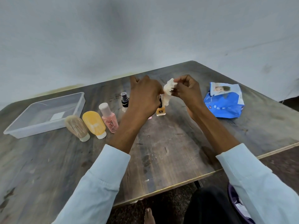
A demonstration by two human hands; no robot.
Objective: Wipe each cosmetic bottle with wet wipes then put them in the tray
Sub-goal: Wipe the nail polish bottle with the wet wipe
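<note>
My left hand and my right hand are raised together over the table's middle, and both pinch a crumpled white wet wipe. Just below the wipe a small yellow bottle with a black cap stands on the table, its cap partly hidden by my left fingers. To the left stand a black-capped spray bottle, a pink bottle, a yellow tube and a beige tube. The clear plastic tray sits at the far left with no bottles in it.
A blue wet-wipes pack lies open to the right of my hands. A small pink item peeks out behind my left wrist. The wooden table's front edge runs diagonally. A purple bin sits by my right sleeve.
</note>
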